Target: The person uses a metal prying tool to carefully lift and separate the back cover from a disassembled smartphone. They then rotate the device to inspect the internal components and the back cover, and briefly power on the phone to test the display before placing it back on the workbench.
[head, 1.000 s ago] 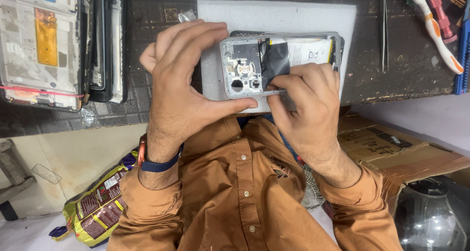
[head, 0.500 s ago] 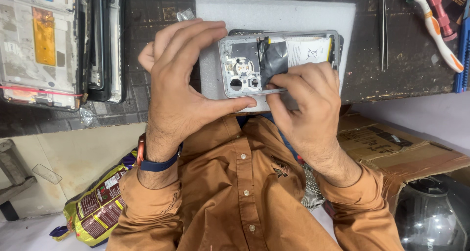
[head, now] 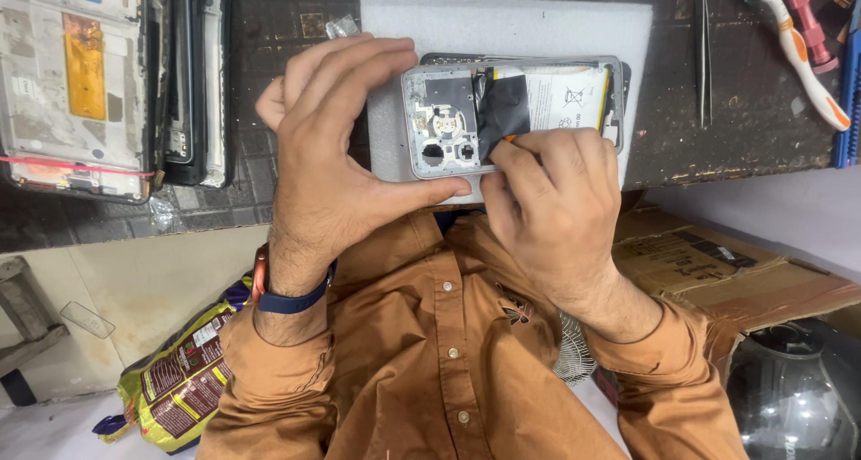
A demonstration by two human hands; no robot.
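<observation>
An opened phone [head: 547,92] with its back cover off lies on a white foam pad [head: 502,25]. Its camera holes, a black shield and a white battery are exposed. My left hand [head: 341,155] pinches the phone's camera end, thumb under the near edge and fingers over the far edge. My right hand [head: 556,200] rests on the phone's near edge, fingers closed around a small tool. Only the tool's orange tip [head: 508,139] shows, by the black shield.
Several dismantled phone frames [head: 81,83] lie at the left of the dark workbench. Tweezers [head: 702,47] and a toothbrush [head: 798,47] lie at the right. Below the bench are a cardboard box [head: 717,263], a yellow snack bag [head: 179,379] and a dark rounded object [head: 798,388].
My right hand has slid up over the phone. The metal tool tip that pointed at the camera holes is now covered, with only an orange bit showing. My left hand keeps its grip.
</observation>
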